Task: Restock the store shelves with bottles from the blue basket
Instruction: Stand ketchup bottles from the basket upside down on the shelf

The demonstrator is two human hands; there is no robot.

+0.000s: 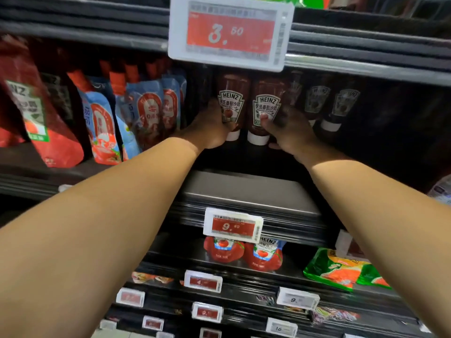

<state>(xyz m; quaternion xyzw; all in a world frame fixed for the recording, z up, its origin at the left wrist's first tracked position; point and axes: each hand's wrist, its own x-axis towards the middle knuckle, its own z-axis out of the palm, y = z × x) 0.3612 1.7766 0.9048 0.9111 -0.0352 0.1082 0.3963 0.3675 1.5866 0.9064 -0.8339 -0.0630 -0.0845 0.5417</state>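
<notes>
Two upside-down ketchup bottles with white caps stand side by side on the dark middle shelf (244, 191). My left hand (210, 128) grips the left ketchup bottle (233, 93) from its left side. The right ketchup bottle (264, 98) is held by my right hand (290, 130), its thumb across the label. Further ketchup bottles (341, 106) stand in the shadow to the right. The blue basket is out of view.
A big price tag (229, 32) hangs from the shelf above, just over the bottles. Blue and red sauce pouches (146, 111) fill the shelf's left part. Below are a smaller price tag (233, 225), red pouches (263, 257) and green packets (339, 269).
</notes>
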